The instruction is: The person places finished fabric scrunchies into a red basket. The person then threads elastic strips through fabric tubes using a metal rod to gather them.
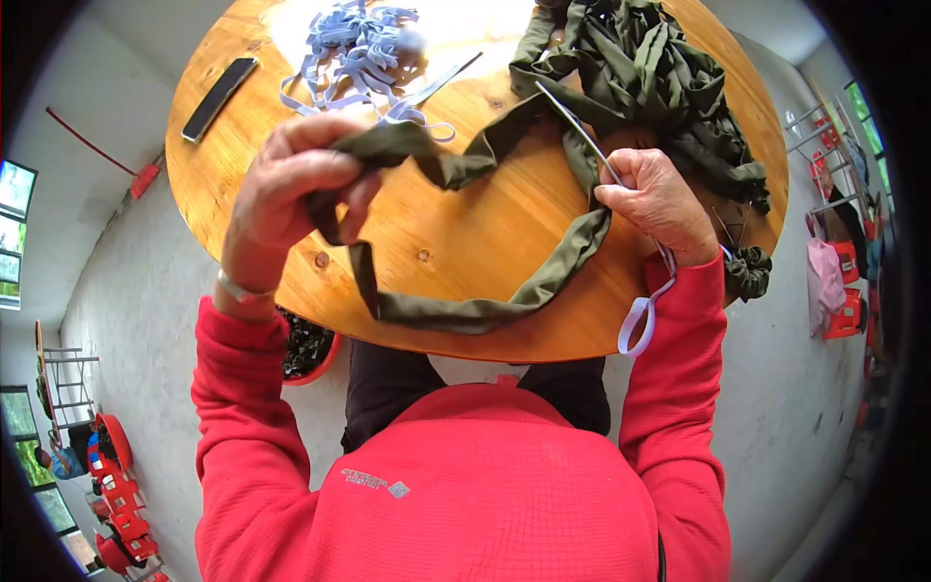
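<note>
A long dark green fabric strip (475, 312) loops above the round wooden table. My left hand (296, 179) is closed around part of this strip, and a fold stands out past the fingers. My right hand (655, 199) pinches a thin metal rod (582, 128), whose tip points up and left, alongside the strip. Below the right hand, a pale lilac elastic band (637, 325) hangs in a loop near the wrist. The strip runs close by the right fingers; whether they grip it too is hard to make out.
A heap of dark green fabric (640, 78) lies at the back right of the table (456, 233). Blue elastic bands (359, 48) are piled at the back, with a phone (219, 100) to their left. A green scrunchie (749, 273) sits at the right edge; a red basin (315, 354) stands below.
</note>
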The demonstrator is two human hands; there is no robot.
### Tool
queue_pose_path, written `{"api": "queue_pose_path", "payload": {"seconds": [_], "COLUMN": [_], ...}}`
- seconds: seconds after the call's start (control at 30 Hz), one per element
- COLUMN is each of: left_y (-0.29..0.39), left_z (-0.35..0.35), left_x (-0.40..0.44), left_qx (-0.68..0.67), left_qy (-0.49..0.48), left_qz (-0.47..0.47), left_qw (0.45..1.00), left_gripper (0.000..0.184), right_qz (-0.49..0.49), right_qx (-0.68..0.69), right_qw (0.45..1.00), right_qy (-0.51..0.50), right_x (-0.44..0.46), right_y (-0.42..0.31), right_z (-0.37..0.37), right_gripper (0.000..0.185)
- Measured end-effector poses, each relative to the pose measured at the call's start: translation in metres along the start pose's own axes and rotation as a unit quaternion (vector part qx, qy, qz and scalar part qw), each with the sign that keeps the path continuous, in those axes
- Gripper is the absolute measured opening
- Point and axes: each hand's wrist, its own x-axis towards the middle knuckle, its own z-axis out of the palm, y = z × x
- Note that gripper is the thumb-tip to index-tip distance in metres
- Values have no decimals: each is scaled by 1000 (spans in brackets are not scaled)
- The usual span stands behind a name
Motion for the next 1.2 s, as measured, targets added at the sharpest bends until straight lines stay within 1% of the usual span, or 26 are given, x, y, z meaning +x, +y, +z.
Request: {"api": "queue_pose_path", "payload": {"seconds": [0.03,0.07,0.1,0.13,0.17,0.27,0.3,0.4,0.43,0.53,0.57,0.67,0.77,0.87,0.9,1.0,1.07,1.13,1.2], "left_y": [-2,-2,0,0,1,3,5,5,6,4,4,2,3,-1,0,3,4,2,-4], "left_z": [-7,-14,-17,-20,-22,-19,-17,-4,-5,-6,-7,-14,-10,1,3,13,16,18,19], "left_x": [-10,-21,-30,-37,-42,-54,-55,-53,-53,-56,-59,-67,-75,-75,-74,-70,-69,-71,-76], "left_qx": [31,62,88,99,108,140,152,165,177,165,177,212,232,307,325,331,358,377,389], "left_qy": [11,22,63,82,94,108,107,136,120,119,125,124,112,70,60,43,26,18,20], "left_qz": [-20,-41,-89,-105,-113,-138,-145,-173,-180,-178,-172,-158,-161,-143,-157,-158,-154,-132,-96], "left_qw": [999,997,990,986,983,974,972,961,960,963,961,957,953,938,931,929,921,916,916], "left_gripper": [27,26,25,25,25,22,22,19,19,19,19,20,22,22,22,22,23,23,24], "right_qz": [2,-11,-25,-41,-43,-78,-149,-195,-253,-254,-239,-160,-170,-214,-233,-307,-266,-242,-249], "right_qx": [-16,-3,9,19,13,36,-29,-104,-115,-198,-264,-318,-288,-154,-158,-124,-267,-279,-243], "right_qw": [1000,999,994,986,984,988,981,973,957,941,928,932,937,952,946,934,922,927,934], "right_qy": [-13,46,103,159,171,130,123,71,88,108,105,63,103,154,164,134,88,65,83], "right_x": [-1,-3,-6,-7,-10,-6,2,30,41,50,50,44,41,37,36,45,49,48,46], "right_y": [2,1,-2,-7,-19,-50,-52,-47,-37,-20,-13,-10,-8,-25,-32,-34,-24,-25,-20], "right_z": [-2,0,3,6,6,21,25,36,42,51,49,43,49,59,62,77,79,73,74], "right_gripper": [13,13,14,14,14,12,12,19,21,23,22,20,17,20,25,26,14,9,9]}}
